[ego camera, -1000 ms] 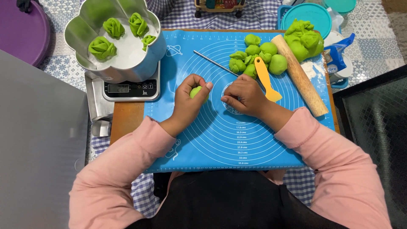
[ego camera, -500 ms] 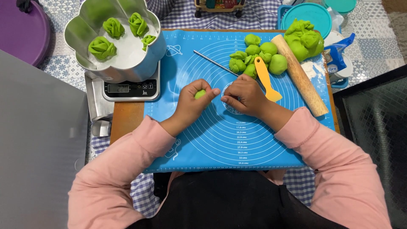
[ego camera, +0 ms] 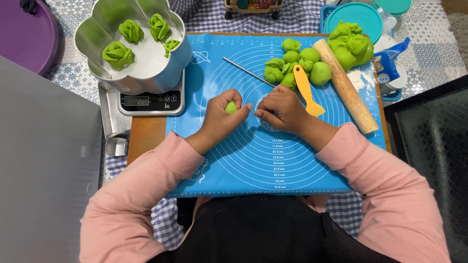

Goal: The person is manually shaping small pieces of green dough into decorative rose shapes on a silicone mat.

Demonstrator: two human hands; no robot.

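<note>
1. The left hand (ego camera: 222, 114) is curling round a small green dough ball (ego camera: 231, 107), fingers and thumb pinching it just left of the centre of the blue mat (ego camera: 253, 160).
2. That ball is looking round, so no long axis or pointing end is showing; it is peeking out at the 12 o'clock side of the hand.
3. The right hand (ego camera: 282, 111) is lying knuckles-up at 3 o'clock from the ball, fingertips drawn together and pressing down on the mat; whether they are pinching anything, I cannot tell.
4. The two hands are sitting just beside each other, fingertips nearly meeting.
5. At 1 o'clock from the right hand, a yellow scraper (ego camera: 306, 89) is lying with its blade toward the wrist, touching the dough pile (ego camera: 295, 65) — roughly seven green lumps bunched together.
6. A thin metal rod (ego camera: 247, 71) is slanting at 12 o'clock, from upper left down toward the pile.
7. One wooden rolling pin (ego camera: 345, 85) is running diagonally at 2 o'clock, with a big dough mass (ego camera: 352, 45) lying by its upper end.
8. At 10 o'clock, one flower-shaped metal pan (ego camera: 95, 36) is sitting on a kitchen scale (ego camera: 146, 101), holding four folded green dough flowers (ego camera: 117, 52).
9. Nothing is lying between the hands and the ball.
</note>
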